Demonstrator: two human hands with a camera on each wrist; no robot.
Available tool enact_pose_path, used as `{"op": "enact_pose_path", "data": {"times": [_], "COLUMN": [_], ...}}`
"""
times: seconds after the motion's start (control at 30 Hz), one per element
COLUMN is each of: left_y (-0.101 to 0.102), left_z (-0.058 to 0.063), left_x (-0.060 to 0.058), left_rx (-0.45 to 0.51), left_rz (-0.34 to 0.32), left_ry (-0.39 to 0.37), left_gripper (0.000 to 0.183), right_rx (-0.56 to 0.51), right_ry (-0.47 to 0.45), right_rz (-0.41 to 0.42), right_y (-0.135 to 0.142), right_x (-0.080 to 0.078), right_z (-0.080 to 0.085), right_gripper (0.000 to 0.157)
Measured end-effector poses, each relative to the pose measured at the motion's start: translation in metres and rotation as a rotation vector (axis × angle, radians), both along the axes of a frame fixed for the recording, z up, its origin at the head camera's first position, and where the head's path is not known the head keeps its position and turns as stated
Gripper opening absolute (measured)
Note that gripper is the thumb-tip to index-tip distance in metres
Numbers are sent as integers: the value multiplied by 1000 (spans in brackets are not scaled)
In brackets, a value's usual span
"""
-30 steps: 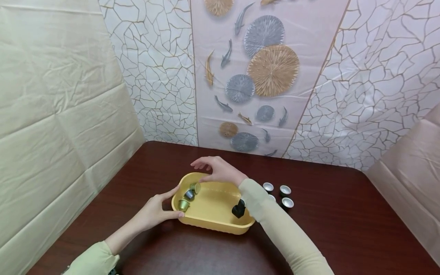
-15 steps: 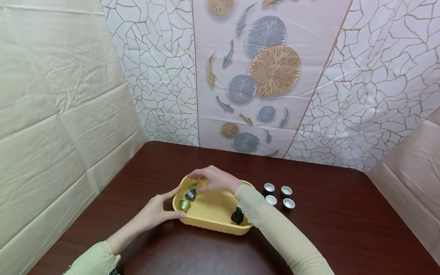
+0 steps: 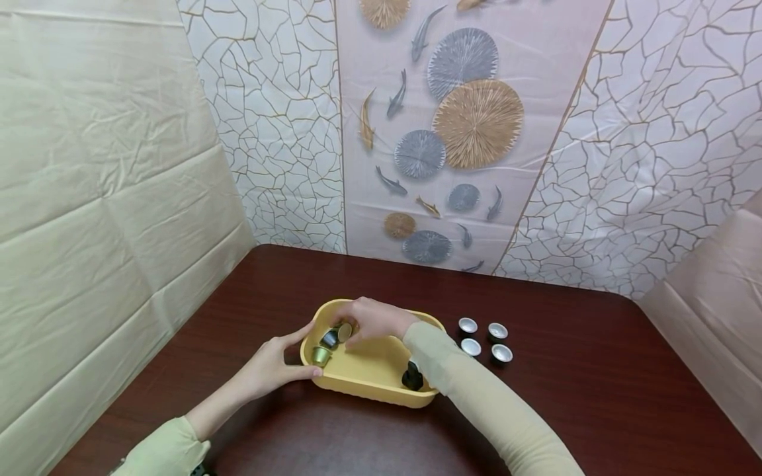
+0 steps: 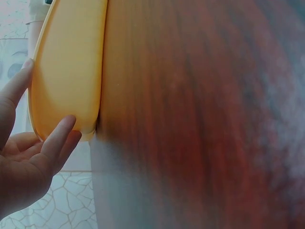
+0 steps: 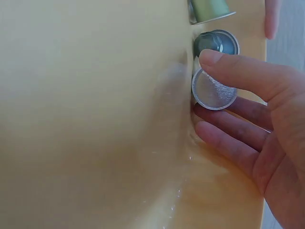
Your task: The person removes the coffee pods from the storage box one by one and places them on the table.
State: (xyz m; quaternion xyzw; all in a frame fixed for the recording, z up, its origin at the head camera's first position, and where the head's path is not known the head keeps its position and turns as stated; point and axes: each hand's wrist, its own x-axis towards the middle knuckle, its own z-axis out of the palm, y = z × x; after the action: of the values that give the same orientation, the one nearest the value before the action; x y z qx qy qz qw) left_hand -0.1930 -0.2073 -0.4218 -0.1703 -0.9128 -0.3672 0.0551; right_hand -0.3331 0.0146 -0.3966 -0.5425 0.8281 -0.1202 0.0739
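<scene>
Steadying yellow tray w/ L hand at its 9 o'clock end, prob. vs. sliding: spread straight-fingered across near & far rim, not curled. Holding R hand inside tray, straddling capsule at approx. 10 o'clock, beside blue capsule & green capsule, prob. from above bc. of tray sides; can't tell if pinched or loose. Can't read any brand, label or writing, incl. on four silver-lidded capsules grouped 2x2 on tabletop, 3 o'clock of tray.
</scene>
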Motion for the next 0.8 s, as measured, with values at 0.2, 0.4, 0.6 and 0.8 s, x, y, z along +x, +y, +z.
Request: {"op": "enact_pose_path", "data": {"times": [0.2, 0.4, 0.6, 0.8], "left_y": [0, 0, 0, 0], "left_z": [1, 1, 1, 0], "left_x": [0, 0, 0, 0], "left_rx": [-8, -3, -4, 0], "left_rz": [6, 5, 9, 6], "left_ry": [1, -5, -9, -11], "left_gripper": [92, 92, 92, 92], "right_rx": [18, 25, 19, 19], "right_ry": [4, 11, -3, -19], "right_rz": [2, 21, 30, 20], "right_y": [-1, -3, -4, -3], "right_x": [2, 2, 1, -2], "right_z": [0, -1, -2, -4], "right_gripper": [44, 37, 27, 23]}}
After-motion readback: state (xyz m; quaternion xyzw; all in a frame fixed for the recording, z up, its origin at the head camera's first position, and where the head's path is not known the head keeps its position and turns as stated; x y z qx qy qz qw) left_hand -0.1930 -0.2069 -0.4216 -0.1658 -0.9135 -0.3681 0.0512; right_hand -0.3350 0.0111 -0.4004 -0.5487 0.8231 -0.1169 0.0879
